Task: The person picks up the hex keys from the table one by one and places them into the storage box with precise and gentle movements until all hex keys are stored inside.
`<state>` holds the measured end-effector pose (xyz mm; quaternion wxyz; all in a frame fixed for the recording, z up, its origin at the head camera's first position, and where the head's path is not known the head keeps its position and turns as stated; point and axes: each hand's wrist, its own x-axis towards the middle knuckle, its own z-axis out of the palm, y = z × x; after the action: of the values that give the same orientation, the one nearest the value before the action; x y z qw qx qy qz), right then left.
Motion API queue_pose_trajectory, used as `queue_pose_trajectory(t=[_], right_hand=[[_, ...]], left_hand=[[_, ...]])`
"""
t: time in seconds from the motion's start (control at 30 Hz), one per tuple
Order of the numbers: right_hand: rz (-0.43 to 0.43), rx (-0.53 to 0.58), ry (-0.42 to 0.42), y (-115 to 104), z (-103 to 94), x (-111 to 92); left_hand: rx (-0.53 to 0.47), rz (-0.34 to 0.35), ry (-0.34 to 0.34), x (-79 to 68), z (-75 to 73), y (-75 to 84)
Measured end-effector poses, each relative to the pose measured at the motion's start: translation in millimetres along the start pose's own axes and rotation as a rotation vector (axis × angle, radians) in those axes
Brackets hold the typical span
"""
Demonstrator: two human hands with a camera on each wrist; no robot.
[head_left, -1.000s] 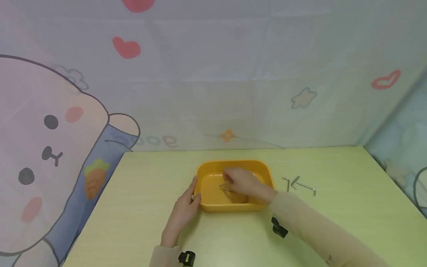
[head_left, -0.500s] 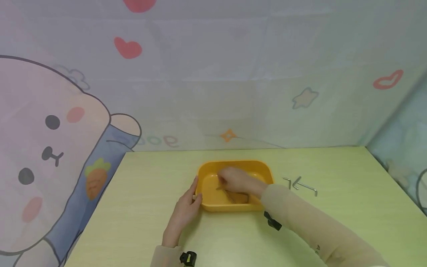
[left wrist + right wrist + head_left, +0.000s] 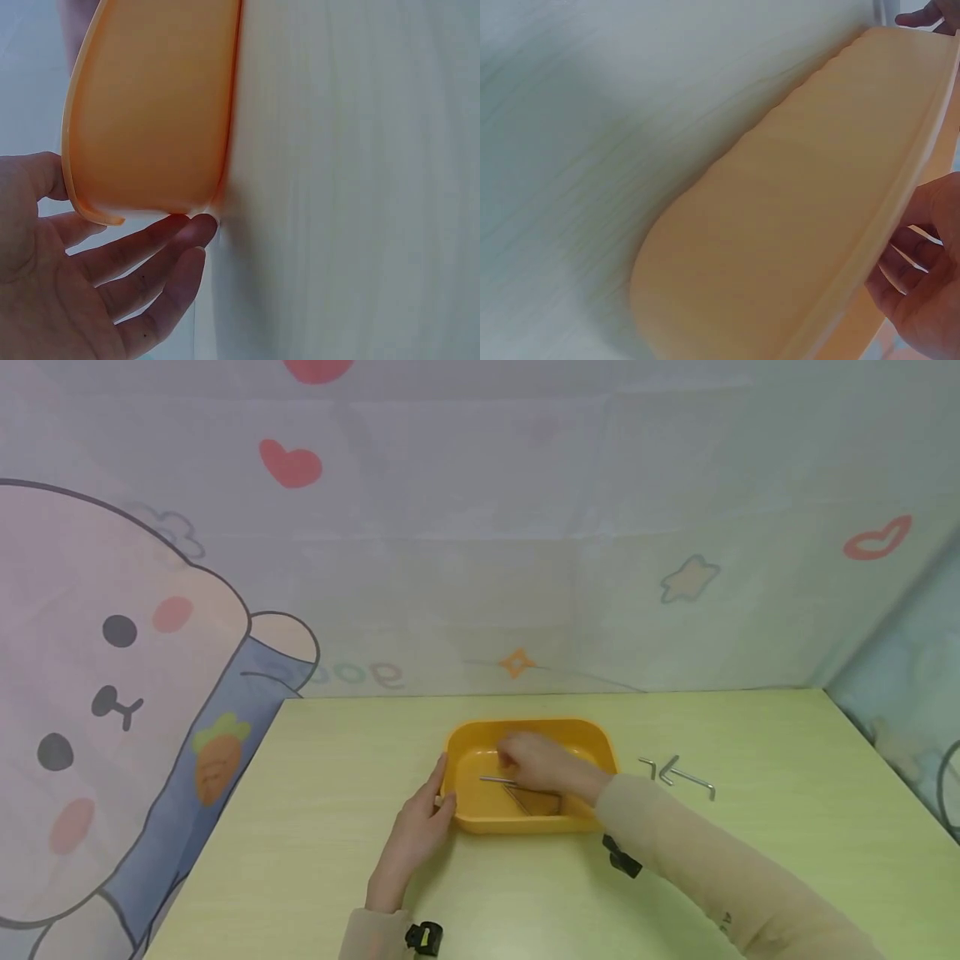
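A yellow plastic tray [image 3: 468,822] stands on the table. My left hand [image 3: 420,828] holds its left end, the thumb at the rim and the fingers against the outer wall in the left wrist view. My right hand [image 3: 540,764] is down inside the tray with curled fingers. A hex key [image 3: 496,779] sticks out to the left from under that hand; the hand covers the rest of it. Below it on the tray floor lie more thin hex keys [image 3: 519,802], partly covered. In the right wrist view the tray wall [image 3: 780,202] hides the fingertips.
Right of the tray on the pale table [image 3: 787,835] lie a small hex key [image 3: 649,765], another short one [image 3: 666,768] and a longer one [image 3: 693,779]. A printed cloth [image 3: 480,568] hangs behind the table's back edge. Each wrist carries a black camera [image 3: 425,938].
Inside the tray my right hand dipped left, then shifted slightly back right. The hex key under it has turned and more of its length shows. My left hand stays at the tray's end.
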<state>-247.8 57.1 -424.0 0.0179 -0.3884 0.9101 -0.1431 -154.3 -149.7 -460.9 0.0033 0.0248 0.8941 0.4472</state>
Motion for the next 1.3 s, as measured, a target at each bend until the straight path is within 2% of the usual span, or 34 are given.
queue_pose_trajectory(t=[0.23, 0.37, 0.53, 0.87, 1.13, 1.3], right_hand=[[0.014, 0.01, -0.021, 0.8, -0.6, -6.9], [0.007, 0.033, -0.008, 0.6, -2.4, -12.8], [0.042, 0.078, 0.013, -2.5, -4.4, -20.0], [0.125, 0.108, 0.114, -8.1, -4.3, -37.5], [0.118, 0.16, 0.202, -5.7, -4.2, -53.5], [0.149, 0.218, 0.229, -6.2, -7.7, -62.8]], left_hand=[[0.002, -0.005, 0.004, -1.7, -0.9, 2.3], [0.006, -0.001, 0.005, -1.8, -0.7, 2.8], [0.007, -0.001, 0.006, -1.7, -0.8, 2.9], [0.016, 0.0, 0.006, -1.8, -1.2, 2.9], [0.011, 0.003, 0.002, -1.2, -1.0, 3.1], [0.005, -0.009, -0.001, -2.0, -0.6, 2.5]])
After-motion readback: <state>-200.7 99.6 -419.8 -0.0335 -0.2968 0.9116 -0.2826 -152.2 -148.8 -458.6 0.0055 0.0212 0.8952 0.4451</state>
